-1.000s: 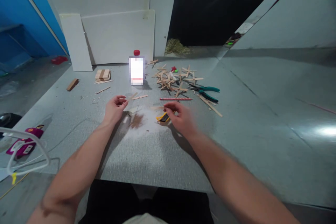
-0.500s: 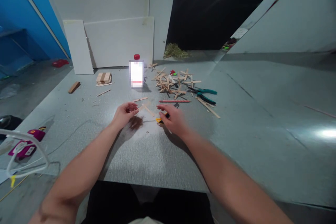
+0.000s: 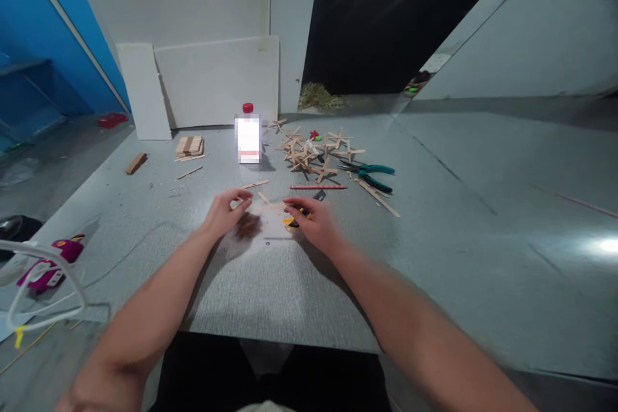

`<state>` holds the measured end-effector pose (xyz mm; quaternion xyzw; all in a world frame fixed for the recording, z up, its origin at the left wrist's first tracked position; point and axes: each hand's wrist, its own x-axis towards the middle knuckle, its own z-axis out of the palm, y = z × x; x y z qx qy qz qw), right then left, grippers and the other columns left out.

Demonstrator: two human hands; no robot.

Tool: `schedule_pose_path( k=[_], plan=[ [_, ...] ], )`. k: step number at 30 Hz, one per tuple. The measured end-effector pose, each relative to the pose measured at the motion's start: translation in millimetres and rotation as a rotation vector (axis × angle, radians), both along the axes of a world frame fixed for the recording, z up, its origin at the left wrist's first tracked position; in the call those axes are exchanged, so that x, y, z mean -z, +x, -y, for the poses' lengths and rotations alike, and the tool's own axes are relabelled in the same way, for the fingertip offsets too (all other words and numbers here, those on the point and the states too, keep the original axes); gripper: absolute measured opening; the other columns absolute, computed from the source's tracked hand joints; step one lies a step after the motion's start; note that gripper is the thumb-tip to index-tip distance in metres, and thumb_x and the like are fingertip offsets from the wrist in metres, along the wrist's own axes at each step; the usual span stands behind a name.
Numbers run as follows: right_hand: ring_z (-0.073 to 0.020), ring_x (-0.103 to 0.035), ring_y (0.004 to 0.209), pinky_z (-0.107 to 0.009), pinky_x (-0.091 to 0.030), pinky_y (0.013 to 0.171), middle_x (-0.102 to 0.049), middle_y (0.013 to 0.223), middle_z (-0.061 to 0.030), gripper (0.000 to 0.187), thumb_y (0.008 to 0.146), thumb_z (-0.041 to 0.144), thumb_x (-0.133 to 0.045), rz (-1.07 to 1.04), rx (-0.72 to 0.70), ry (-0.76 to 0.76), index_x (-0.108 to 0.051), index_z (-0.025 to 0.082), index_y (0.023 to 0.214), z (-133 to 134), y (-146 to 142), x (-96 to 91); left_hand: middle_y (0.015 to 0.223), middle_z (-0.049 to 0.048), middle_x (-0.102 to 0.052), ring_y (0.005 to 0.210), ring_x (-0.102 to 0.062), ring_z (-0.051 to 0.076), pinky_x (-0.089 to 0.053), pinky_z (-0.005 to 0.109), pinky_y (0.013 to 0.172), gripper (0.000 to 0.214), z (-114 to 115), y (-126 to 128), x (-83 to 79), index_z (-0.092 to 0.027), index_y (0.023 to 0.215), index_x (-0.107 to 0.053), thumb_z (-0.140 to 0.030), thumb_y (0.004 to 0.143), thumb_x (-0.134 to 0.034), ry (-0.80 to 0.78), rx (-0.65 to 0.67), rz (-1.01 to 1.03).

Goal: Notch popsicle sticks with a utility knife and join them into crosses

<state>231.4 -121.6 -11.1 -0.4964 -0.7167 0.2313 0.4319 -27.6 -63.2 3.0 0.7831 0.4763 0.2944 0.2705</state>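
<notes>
Between my hands, just above the table, is a small crossed piece of wooden craft sticks [image 3: 264,198], partly blurred. My right hand [image 3: 311,215] pinches its right end between thumb and forefinger. My left hand [image 3: 229,211] is curled at the left end, thumb and fingers close around it; the exact contact is hard to see. Under my right hand lies a yellow and black utility knife [image 3: 290,222], partly hidden by the fingers. A red pencil [image 3: 318,187] lies beyond my right hand, and a loose craft stick [image 3: 255,185] beyond my left.
Behind are a heap of crossed craft sticks [image 3: 302,153], teal-handled pliers [image 3: 374,175] and a red-capped bottle [image 3: 248,138]. A banded bundle of sticks [image 3: 190,147] and a wooden block [image 3: 136,163] stand left. A purple power socket [image 3: 51,264] with white cable sits at the left edge.
My right thumb and forefinger have closed on the right end of the crossed sticks, and the piece has turned a little. My left hand has hardly moved. The view has shifted slightly.
</notes>
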Motion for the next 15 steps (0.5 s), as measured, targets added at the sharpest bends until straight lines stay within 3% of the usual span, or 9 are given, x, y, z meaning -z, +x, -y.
schedule_pose_path(
  k=[4, 10, 15],
  plan=[
    [-0.0190, -0.068, 0.096, -0.039, -0.060, 0.084, -0.067, 0.117, -0.0074, 0.027, 0.100, 0.037, -0.061, -0.080, 0.013, -0.038, -0.064, 0.018, 0.119, 1, -3, 3.1, 0.132, 0.0107, -0.059, 0.114, -0.062, 0.024, -0.055, 0.046, 0.097, 0.034, -23, -2, 1.0, -0.019, 0.127, -0.060, -0.037, 0.099, -0.061, 0.149, -0.168, -0.143],
    [-0.0197, -0.067, 0.098, -0.040, -0.059, 0.086, -0.066, 0.119, -0.0078, 0.028, 0.099, 0.037, -0.061, -0.127, 0.057, -0.057, -0.063, 0.018, 0.120, 0, -8, 6.7, 0.130, 0.0103, -0.061, 0.112, -0.063, 0.023, -0.055, 0.045, 0.096, 0.033, -26, 4, 11.6, -0.018, 0.126, -0.060, -0.037, 0.098, -0.061, 0.183, -0.137, -0.337],
    [-0.0208, -0.067, 0.101, -0.041, -0.059, 0.087, -0.066, 0.121, -0.0081, 0.030, 0.099, 0.037, -0.062, -0.138, 0.098, -0.060, -0.063, 0.018, 0.122, -6, -2, 9.7, 0.128, 0.0102, -0.062, 0.110, -0.064, 0.023, -0.056, 0.044, 0.094, 0.034, -24, 1, 9.7, -0.017, 0.126, -0.060, -0.038, 0.098, -0.061, 0.135, -0.207, -0.383]
  ],
)
